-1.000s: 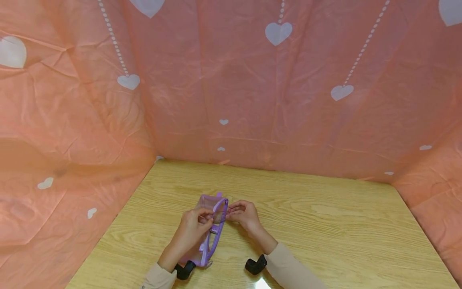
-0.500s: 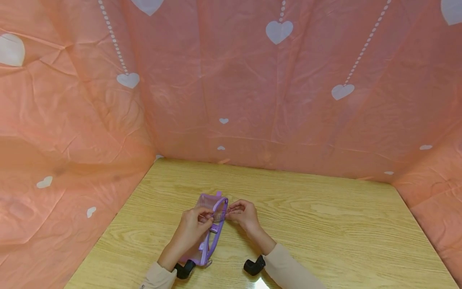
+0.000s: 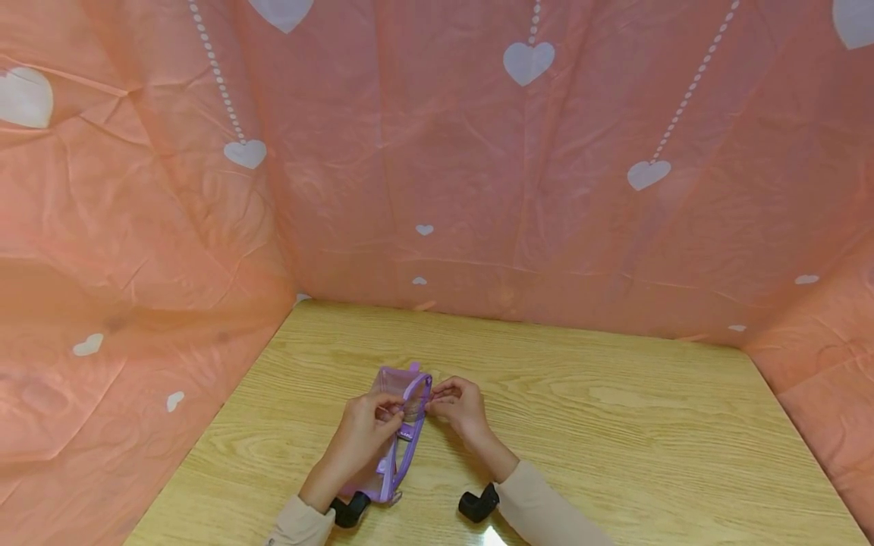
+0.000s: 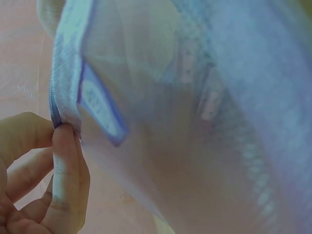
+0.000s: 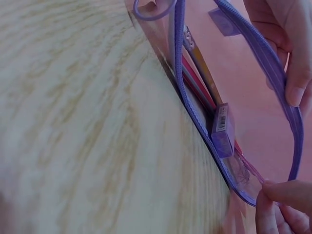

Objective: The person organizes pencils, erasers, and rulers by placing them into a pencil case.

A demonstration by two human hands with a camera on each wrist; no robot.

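A purple see-through pencil case [image 3: 369, 485] lies on the table with its zipped mouth gaping. At the zipper edge, my left hand [image 3: 369, 428] pinches the fabric between thumb and fingers; the left wrist view shows this zipper edge [image 4: 68, 78] closely. Across the mouth, near its far end, is my right hand [image 3: 464, 409]. In the right wrist view its fingertips pinch a thin pink strand [image 5: 251, 168] that runs out of the case; its kind is unclear. Inside lie a yellow pencil [image 5: 202, 66], red sticks [image 5: 195, 83] and a small purple box with a barcode [image 5: 224, 134].
The wood-grain table [image 3: 614, 425] stretches to the right and behind the case. Pink sheeting with white hearts [image 3: 478, 189] walls the back and sides. A black wrist-worn device [image 3: 479, 503] hangs by the right sleeve, another [image 3: 350, 509] beside the case's near end.
My right hand has shifted very slightly left, towards the case. The left hand and the pencil case stay where they were.
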